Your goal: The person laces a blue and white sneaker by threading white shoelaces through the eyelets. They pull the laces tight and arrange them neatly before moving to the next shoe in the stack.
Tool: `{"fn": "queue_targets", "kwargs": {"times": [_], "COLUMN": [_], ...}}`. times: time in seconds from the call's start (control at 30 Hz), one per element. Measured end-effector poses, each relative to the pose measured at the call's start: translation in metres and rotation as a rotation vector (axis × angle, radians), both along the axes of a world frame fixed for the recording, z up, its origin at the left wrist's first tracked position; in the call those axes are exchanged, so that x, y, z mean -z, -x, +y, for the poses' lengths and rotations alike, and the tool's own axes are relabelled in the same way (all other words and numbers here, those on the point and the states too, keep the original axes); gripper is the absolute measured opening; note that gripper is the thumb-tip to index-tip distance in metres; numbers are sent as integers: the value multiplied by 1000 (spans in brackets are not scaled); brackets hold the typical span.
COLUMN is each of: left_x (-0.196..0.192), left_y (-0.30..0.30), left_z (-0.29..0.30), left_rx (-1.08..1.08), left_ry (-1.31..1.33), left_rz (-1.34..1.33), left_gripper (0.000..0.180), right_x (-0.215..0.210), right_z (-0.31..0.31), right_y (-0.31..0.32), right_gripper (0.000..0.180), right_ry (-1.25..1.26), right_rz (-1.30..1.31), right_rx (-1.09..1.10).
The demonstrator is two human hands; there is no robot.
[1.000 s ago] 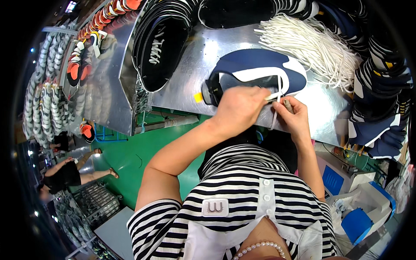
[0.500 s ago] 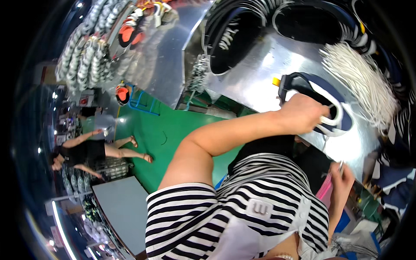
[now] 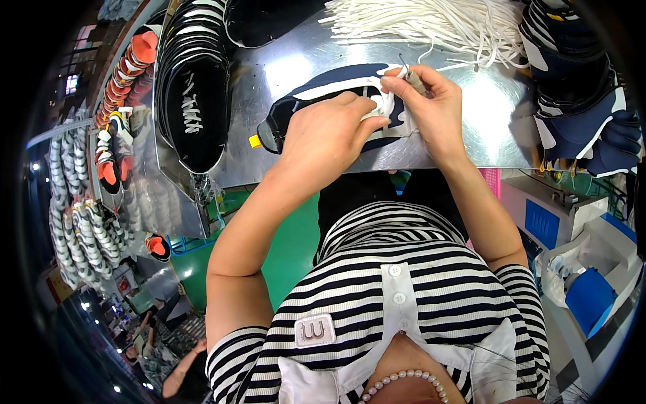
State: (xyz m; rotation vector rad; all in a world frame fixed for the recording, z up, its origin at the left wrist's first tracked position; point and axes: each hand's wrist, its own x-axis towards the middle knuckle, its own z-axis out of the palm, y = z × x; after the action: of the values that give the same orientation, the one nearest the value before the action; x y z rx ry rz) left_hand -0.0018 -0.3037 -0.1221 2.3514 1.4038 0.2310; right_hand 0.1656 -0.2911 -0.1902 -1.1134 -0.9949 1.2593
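A navy and white shoe upper (image 3: 343,75) lies on the metal table in front of me, its yellow tab pointing left. My left hand (image 3: 330,131) rests over it, thumb and fingers closed on the white lace (image 3: 383,102) at the upper's white eyelet edge. Close beside it on the right, my right hand (image 3: 436,108) pinches a small tool (image 3: 415,82) with a pale brown handle and a thin metal tip. The white strand also runs up near the right fingertips; whether they grip it too, I cannot tell. My left hand covers the upper's middle.
White laces (image 3: 431,27) lie in a loose bundle at the back of the metal table (image 3: 249,158). Nested dark uppers (image 3: 195,101) stand at the left, and stacked navy and white uppers (image 3: 582,124) at the right. A white and blue machine (image 3: 585,269) sits low at the right.
My view has turned, and the table now lies straight ahead. My right hand has come up from the table's near edge to the upper, beside my left hand.
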Motion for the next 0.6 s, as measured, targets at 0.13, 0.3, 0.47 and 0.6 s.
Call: {"fn": "queue_targets", "kwargs": {"times": [0.13,0.3,0.47,0.6], "left_x": [17,33,37,39], "left_y": [-14,-11,-11,-15], "left_z": [12,15,16,18], "left_rx": [-88,-175,-207,-224], "left_ry": [-12,-83,-152,-178], "left_rz": [89,-35,-94,-86], "left_gripper": [28,26,23,24], "right_x": [5,5,8,7], "right_z": [5,1,-33,-38], "right_y": [8,-9,-29,-34], "right_gripper": [15,23,21,19], "right_ry": [28,94,32,-69], "right_rz": [152,11,-256,-374], "right_rx": [35,-23,-156,-216]}}
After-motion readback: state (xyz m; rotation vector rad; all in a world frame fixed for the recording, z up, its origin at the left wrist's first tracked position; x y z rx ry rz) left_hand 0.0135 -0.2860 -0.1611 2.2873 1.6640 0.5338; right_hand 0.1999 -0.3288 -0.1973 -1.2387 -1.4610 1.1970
